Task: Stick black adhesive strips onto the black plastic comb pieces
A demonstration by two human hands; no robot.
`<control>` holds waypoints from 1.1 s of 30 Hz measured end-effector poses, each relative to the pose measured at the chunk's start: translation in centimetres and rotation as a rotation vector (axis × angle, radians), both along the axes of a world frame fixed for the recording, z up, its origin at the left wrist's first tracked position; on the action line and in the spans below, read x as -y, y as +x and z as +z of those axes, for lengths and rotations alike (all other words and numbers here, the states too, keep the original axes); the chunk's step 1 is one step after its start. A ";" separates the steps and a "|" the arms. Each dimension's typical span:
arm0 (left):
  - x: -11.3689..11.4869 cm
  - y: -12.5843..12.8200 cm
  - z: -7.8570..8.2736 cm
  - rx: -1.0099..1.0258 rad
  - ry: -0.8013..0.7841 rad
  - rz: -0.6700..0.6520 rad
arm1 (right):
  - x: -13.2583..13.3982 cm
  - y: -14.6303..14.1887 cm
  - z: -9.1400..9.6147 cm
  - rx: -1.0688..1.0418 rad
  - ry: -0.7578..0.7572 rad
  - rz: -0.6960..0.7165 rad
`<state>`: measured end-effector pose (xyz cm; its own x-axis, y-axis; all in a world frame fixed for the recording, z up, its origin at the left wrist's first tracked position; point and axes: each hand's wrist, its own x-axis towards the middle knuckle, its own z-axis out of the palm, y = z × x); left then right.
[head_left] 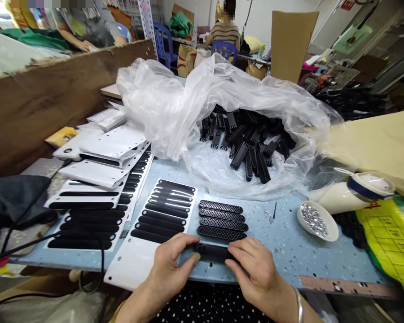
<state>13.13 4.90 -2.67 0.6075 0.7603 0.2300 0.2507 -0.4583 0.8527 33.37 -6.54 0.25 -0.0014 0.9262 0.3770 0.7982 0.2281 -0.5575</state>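
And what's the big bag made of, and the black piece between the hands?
The bag looks like thin, shiny plastic: it's crumpled, with bright glints. The black piece seems like hard plastic, dark and fairly smooth, with straight edges, though it could be rubber.

One black strip (212, 251) is being held between one left hand (171, 262) and one right hand (255, 262); four patterned strips (222, 223) are being seen beyond them; one bowl (334, 233), rightward.

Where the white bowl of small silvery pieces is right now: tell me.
In the head view, the white bowl is on the right of the blue table, to the right of the right hand, next to the cream bottle.
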 end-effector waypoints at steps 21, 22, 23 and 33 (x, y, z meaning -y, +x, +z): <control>-0.2 -0.3 0.3 -0.019 -0.105 -0.018 | -0.8 -0.2 1.0 0.134 -0.063 0.048; -0.1 -0.3 0.3 -0.018 -0.104 -0.017 | -0.8 -0.2 1.0 0.133 -0.069 0.047; -0.1 -0.3 0.3 -0.018 -0.103 -0.016 | -0.8 -0.3 1.0 0.131 -0.076 0.045; -0.2 -0.2 0.5 -0.001 -0.091 -0.036 | -1.0 -0.5 1.1 0.178 -0.116 0.045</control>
<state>12.93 5.12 -2.14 0.6350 0.7557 0.1602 0.2366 -0.3877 0.8909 32.90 -5.52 1.32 -0.1009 0.9610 0.2575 0.8771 0.2081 -0.4329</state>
